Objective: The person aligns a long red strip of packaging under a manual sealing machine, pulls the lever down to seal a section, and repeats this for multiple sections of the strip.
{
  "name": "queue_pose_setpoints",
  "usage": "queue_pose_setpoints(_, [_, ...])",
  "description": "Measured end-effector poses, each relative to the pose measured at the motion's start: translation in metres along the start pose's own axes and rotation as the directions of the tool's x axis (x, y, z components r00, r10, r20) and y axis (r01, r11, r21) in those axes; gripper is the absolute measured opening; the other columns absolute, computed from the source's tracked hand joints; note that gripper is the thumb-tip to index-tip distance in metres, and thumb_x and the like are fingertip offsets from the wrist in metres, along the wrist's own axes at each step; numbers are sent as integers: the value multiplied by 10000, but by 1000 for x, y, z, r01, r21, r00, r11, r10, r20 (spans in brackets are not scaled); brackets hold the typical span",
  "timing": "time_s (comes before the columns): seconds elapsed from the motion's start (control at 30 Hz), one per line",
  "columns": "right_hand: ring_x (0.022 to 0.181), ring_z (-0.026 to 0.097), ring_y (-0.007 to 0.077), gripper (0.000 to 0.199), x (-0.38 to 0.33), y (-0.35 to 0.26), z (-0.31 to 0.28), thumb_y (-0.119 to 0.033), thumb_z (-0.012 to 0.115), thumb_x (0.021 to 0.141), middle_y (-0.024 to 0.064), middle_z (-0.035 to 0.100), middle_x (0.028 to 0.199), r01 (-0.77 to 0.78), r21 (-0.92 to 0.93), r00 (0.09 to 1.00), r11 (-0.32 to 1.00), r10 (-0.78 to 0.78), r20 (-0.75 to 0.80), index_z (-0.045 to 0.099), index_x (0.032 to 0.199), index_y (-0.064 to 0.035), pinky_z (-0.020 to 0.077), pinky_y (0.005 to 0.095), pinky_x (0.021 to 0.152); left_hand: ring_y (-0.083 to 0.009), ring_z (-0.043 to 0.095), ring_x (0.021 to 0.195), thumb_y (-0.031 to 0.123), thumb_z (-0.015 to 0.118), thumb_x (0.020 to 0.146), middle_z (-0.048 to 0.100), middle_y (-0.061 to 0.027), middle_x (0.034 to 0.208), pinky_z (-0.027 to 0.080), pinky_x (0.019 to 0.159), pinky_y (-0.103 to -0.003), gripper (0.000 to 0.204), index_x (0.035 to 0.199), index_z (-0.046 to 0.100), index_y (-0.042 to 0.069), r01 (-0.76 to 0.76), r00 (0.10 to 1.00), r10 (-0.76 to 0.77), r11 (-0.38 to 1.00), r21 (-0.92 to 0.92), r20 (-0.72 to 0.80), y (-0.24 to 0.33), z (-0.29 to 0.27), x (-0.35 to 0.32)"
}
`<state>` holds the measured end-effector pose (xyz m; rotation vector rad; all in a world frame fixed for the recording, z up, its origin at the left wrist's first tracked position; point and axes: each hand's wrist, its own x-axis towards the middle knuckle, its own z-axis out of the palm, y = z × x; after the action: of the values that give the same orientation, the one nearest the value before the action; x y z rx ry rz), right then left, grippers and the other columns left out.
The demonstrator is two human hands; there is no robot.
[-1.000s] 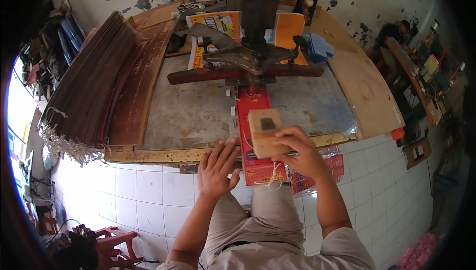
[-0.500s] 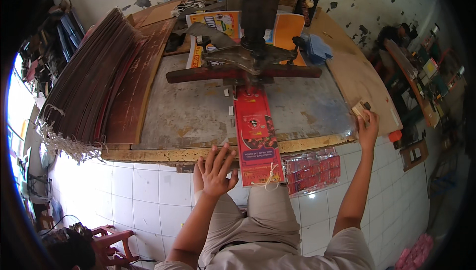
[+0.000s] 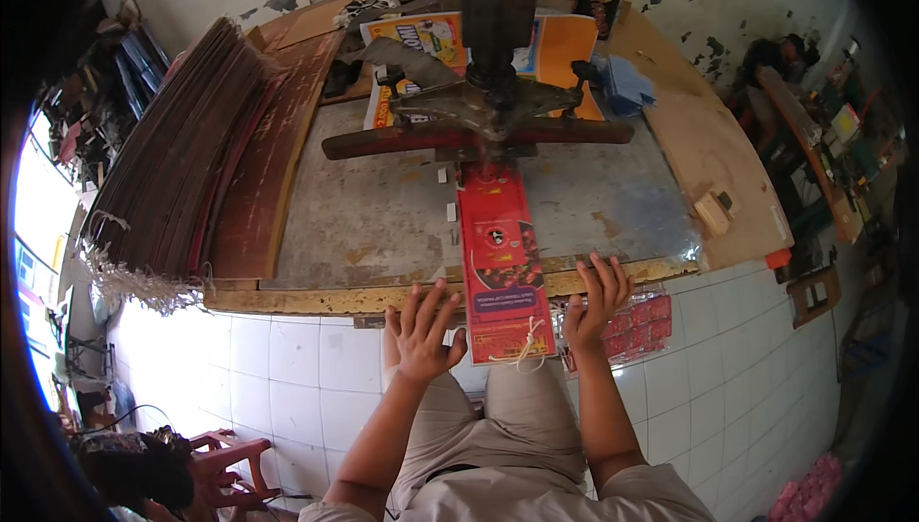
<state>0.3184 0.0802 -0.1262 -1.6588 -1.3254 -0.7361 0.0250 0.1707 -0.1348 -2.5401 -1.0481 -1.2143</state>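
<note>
A long red printed paper bag (image 3: 500, 263) with a white cord handle (image 3: 526, 342) lies across the table's front edge, its far end under the dark metal press (image 3: 479, 129). To its left, my left hand (image 3: 428, 335) rests at the wooden edge with fingers spread, holding nothing. On the other side, my right hand (image 3: 595, 306) also has its fingers stretched out over the edge, apart from the bag. A small wooden block (image 3: 712, 212) lies on the board at the table's right.
A tall stack of brown bags with cord ends (image 3: 172, 168) leans on the left. Shiny red printed packs (image 3: 637, 329) show below the front edge. Behind the press lie orange printed sheets (image 3: 565, 53) and blue pieces (image 3: 627, 86). Another person (image 3: 771, 67) sits at the far right.
My right hand has let go of the wooden block and moved left, close to the bag. My left hand has stayed nearly in place. The view has shifted slightly.
</note>
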Motion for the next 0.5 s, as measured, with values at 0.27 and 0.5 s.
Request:
queue_pose_setpoints(0.27, [1539,490,330,531,-7,8,7,-464,373,1203,69,668,1547,25,8,999,1000,-25,-28,741,1403,-138,146,574,1361,-311,423,1632,390,681,969,663,-36,1630,-15,1408,-561,523,1454,766,214,0,999,1,1000,28,-35,1,6,-1])
queue_pose_setpoints(0.5, [1532,495,327,543,-5,8,5,-478,373,1207,69,675,1541,25,9,999,1000,-24,-25,740,1401,-128,156,567,1358,-310,421,1635,392,693,965,660,-32,1636,-23,1399,-572,520,1450,769,221,1,1000,0,999,35,-23,1,5,0])
